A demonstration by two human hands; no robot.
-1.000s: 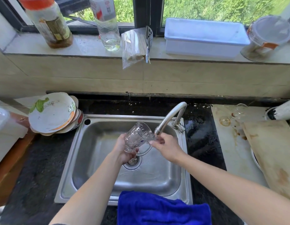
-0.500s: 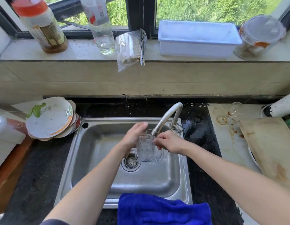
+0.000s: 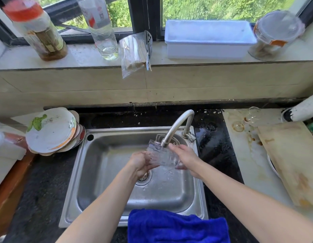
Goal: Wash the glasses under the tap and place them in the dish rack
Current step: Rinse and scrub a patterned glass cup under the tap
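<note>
Over the middle of the frame, both bare forearms reach up from the lower edge and meet above the steel sink (image 3: pixel 92 172). The left hand (image 3: pixel 140 163) comes in from the lower left with its palm turned inward, and its fingers (image 3: pixel 151 166) are curled closed around the lower left end of a clear glass mug (image 3: pixel 162 155). The right hand (image 3: pixel 186 157) comes in from the lower right, its fingers extended and pressed flat along the right side of the mug, so the mug is clasped between the two hands. The mug is tilted, its upper end just under the spout of the curved metal tap (image 3: pixel 176 127), above the drain. Motion and water blur its outline, so which end is the mouth cannot be told.

The sink is set in a dark speckled table (image 3: pixel 38 181). A blue cloth (image 3: pixel 176 227) hangs over its near rim at the bottom centre. At left centre a stack of white plates (image 3: pixel 50 130) leans beside the sink. At right lies a pale, stained board (image 3: pixel 292 160), and above it, on a light slab, a small stemmed glass (image 3: pixel 246 118) lies on its side.

Along the upper part of the frame a tiled window sill (image 3: pixel 82 55) carries a red-capped bottle (image 3: pixel 36 30), a clear bottle (image 3: pixel 101 27), a plastic bag of sticks (image 3: pixel 133 53), a white tub (image 3: pixel 208 39) and a lidded jar (image 3: pixel 275 34). Green foliage shows through the window.
</note>
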